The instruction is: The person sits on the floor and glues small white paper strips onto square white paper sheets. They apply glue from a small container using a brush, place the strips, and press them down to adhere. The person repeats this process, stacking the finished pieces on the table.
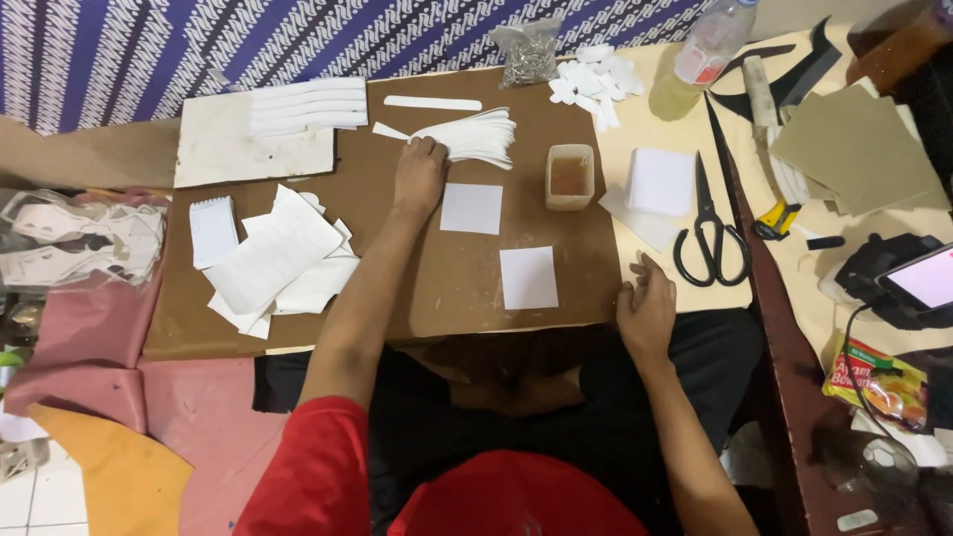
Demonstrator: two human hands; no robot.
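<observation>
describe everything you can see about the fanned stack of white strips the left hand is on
The fanned stack of white strips lies flat on the brown board, near its far edge. The strips look like thin paper or card, long and narrow, spread like a fan toward the right, edges overlapping. The left hand rests on the near left end, fingers on the strips. A single loose strip lies apart just beyond it.

We've got a fanned stack of white strips (475,136) lying flat at the far side of the brown board, w/ two white paper squares (472,208) flat nearby, one closer to us.
</observation>
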